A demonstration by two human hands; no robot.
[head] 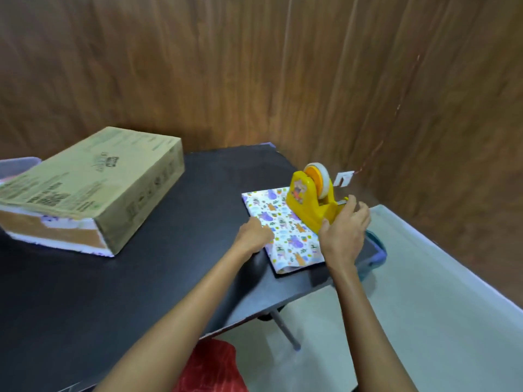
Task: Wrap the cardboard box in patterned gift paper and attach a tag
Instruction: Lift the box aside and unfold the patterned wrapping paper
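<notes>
Far to the left of the yellow tape dispenser (311, 202) the cardboard box (93, 190) lies flat on the dark tabletop (169, 264), printed side up. Its top flap is slightly lifted at the near end, and white material shows along its lower edge. It lies well apart from both hands. Just left of the dispenser, the left hand (254, 234) rests with bent fingers on the left edge of the folded patterned gift paper (283, 233); whether it pinches that edge or only presses on it cannot be told. The paper lies flat under the dispenser, which stands on its far right part with a roll of tape in its wheel. At the dispenser's near-right cutter end, the right hand (343, 230) grips the body, thumb on the near side and fingers curled over the far side. Just behind the dispenser a small white card (343, 178) shows. Right of it, past the right hand, a teal and purple container (375, 257) sits at the tabletop's edge.
</notes>
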